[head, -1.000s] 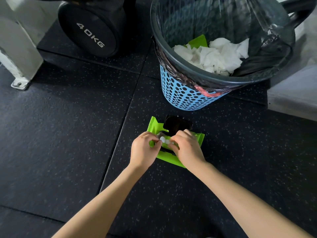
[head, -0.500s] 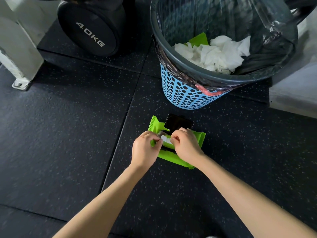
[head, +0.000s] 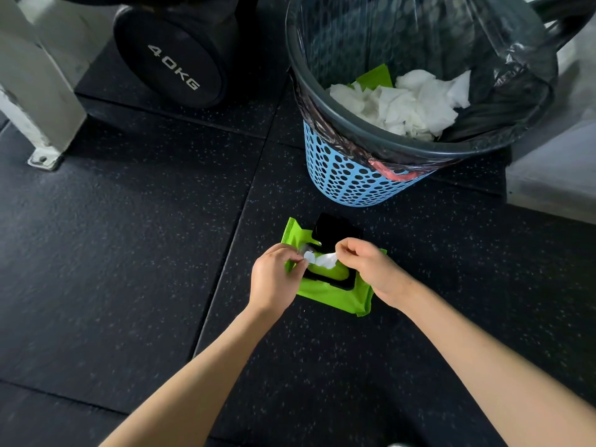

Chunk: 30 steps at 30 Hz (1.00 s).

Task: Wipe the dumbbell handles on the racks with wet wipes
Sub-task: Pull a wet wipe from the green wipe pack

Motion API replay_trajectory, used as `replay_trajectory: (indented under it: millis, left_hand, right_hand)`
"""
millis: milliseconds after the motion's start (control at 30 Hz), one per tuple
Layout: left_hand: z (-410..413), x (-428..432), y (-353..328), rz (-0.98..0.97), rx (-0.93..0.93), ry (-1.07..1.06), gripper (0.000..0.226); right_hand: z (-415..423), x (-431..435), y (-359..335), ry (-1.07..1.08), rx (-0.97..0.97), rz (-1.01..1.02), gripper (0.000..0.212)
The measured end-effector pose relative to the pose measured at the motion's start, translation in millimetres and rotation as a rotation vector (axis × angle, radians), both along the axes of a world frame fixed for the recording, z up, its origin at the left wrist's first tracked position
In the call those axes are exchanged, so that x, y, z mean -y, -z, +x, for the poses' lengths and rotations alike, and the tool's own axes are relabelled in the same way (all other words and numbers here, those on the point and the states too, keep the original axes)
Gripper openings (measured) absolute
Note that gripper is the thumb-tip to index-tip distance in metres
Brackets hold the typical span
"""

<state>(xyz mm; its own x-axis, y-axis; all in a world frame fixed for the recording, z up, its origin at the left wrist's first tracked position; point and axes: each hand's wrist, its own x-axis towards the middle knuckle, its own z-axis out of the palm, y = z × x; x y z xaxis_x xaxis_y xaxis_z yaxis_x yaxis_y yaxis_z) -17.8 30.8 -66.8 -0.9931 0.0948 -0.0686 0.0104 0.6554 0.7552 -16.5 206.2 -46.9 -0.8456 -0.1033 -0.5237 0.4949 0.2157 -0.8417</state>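
While the green wipe pack is lying on the rubber floor near the blue bin (its black lid flipped open), your left hand is pinching the pack beside its opening and your right hand is pinching the wet wipe sticking out. The 40KG dumbbell is sitting well apart, beside the white rack post.
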Motion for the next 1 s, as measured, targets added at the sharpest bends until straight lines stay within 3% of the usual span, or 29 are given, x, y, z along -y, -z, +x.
replay_trajectory:
  millis: [100, 233, 367, 467, 567, 733, 867, 1000]
  left_hand:
    - [1.0, 0.0, -0.3, -0.027, 0.007, 0.008, 0.008]
    - [2.4, 0.2, -1.1, -0.019, 0.016, -0.002, 0.008]
    - [2.0, -1.6, -2.8, -0.011, 0.017, -0.017, 0.008]
    - [4.2, -3.5, -4.2, -0.013, 0.025, -0.013, 0.009]
    - [5.0, -2.8, -3.1, -0.014, 0.026, -0.006, 0.010]
    - [3.3, -3.3, -2.3, -0.021, 0.032, -0.008, 0.011]
    - [3.4, -3.1, -2.6, -0.028, 0.034, -0.003, 0.011]
    - [3.2, -2.1, -2.7, -0.030, 0.037, 0.010, 0.012]
  right_hand:
    - [4.6, 5.2, 2.3, -0.027, -0.208, 0.233, 0.008]
    - [14.3, 5.9, 8.6, -0.197, -0.672, 0.693, 0.028]
    - [16.3, 12.6, 16.3, -0.251, -0.801, 1.054, 0.026]
    - [15.9, 19.8, 20.7, -0.258, -0.850, 1.100, 0.019]
    - [20.2, 23.7, 17.2, -0.109, -0.702, 0.854, 0.014]
    - [19.0, 13.5, -6.3, 0.222, -0.030, 0.049, 0.012]
    - [16.2, 2.8, -11.9, 0.299, 0.089, -0.216, 0.017]
    - [11.7, -8.8, -22.0, 0.545, 0.172, -0.527, 0.018]
